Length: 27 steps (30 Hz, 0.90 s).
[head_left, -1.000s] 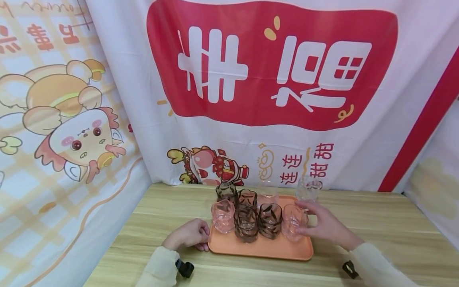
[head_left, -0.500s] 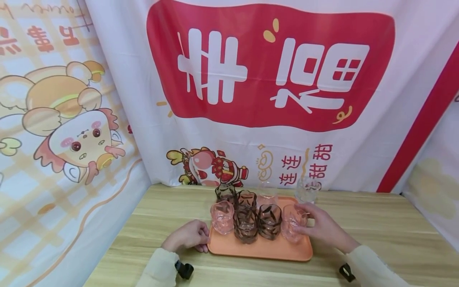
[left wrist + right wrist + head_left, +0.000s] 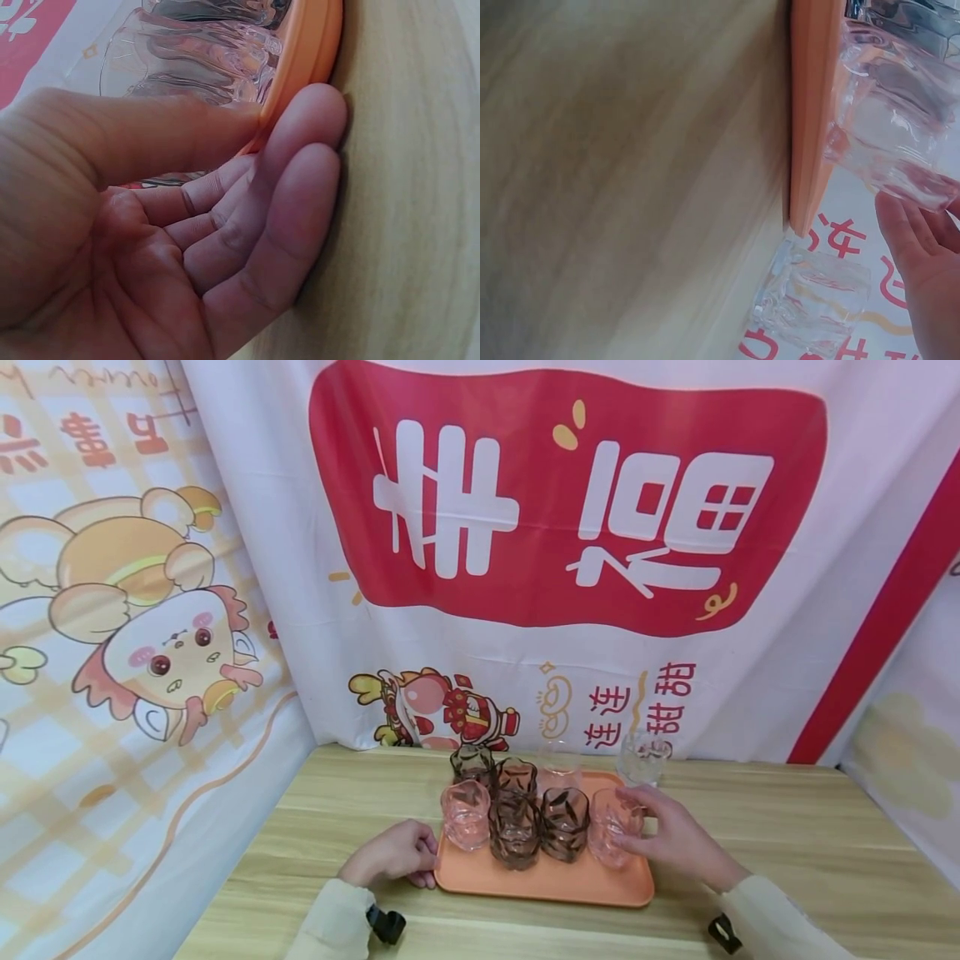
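Note:
An orange tray [image 3: 540, 887] bears several wavy-sided glasses. My left hand [image 3: 401, 852] pinches its left edge; the left wrist view shows the thumb [image 3: 180, 131] against the rim and fingers curled on the outer side. At the tray's right end stands a pale pink glass [image 3: 609, 833]. My right hand [image 3: 678, 835] holds this glass from the right, thumb in front and fingers farther back; in the right wrist view the fingertips touch it. Left of it stand a dark brown glass [image 3: 565, 825], another brown glass [image 3: 514, 837] and a pink glass [image 3: 465, 814].
Behind the front row are a smoky grey glass [image 3: 472, 764], a brown glass [image 3: 516, 775] and a faint clear glass [image 3: 561, 770]. Another clear glass [image 3: 642, 762] stands at the tray's back right, near the printed curtain [image 3: 555, 652]. A wooden table [image 3: 787, 827] lies beneath.
My right wrist has shifted slightly left since the first frame. The tray, the glasses and my left hand keep nearly the same places.

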Available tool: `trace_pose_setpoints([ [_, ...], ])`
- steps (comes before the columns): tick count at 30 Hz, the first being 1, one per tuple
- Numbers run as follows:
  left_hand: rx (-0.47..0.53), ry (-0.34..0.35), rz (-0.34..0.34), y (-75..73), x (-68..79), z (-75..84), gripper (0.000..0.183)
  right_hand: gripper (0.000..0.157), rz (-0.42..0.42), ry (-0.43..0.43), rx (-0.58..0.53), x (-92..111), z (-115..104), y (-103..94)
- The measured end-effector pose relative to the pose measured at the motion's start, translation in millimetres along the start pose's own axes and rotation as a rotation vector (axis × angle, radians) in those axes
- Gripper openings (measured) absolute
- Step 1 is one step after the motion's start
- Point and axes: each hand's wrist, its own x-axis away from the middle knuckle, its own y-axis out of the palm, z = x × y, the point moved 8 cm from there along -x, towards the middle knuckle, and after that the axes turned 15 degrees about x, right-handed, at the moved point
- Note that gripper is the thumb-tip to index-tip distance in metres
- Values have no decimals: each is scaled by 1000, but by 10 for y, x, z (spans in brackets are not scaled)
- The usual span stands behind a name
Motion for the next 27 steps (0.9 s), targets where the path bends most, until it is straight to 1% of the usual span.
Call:
trace_pose_setpoints([
  [4,5,2,0,3,-1,-1,6,70,5,9,-22,8,8,7],
  [11,0,5,-2,5,-5,-1,7,67,23,-2,-72,19,-4,6],
  [12,-2,7,-2,4,-6,-1,7,66,31,-5,-61,20,-8,-3],
  [15,-8,8,-1,2,-4,-6,6,66,69,-21,17,17,-21,-47],
  [18,-12,7,4,-3,1,-10,7,65,128,-42,95,4,-36,-133],
  [20,-13,2,9,-8,3,-15,7,63,152,-44,105,-5,-32,-200],
  [22,-10,-5,12,-13,4,-20,7,62,159,-29,91,-7,-5,-269],
  [27,-2,-17,9,-12,0,-24,8,64,131,65,78,12,159,-422],
])
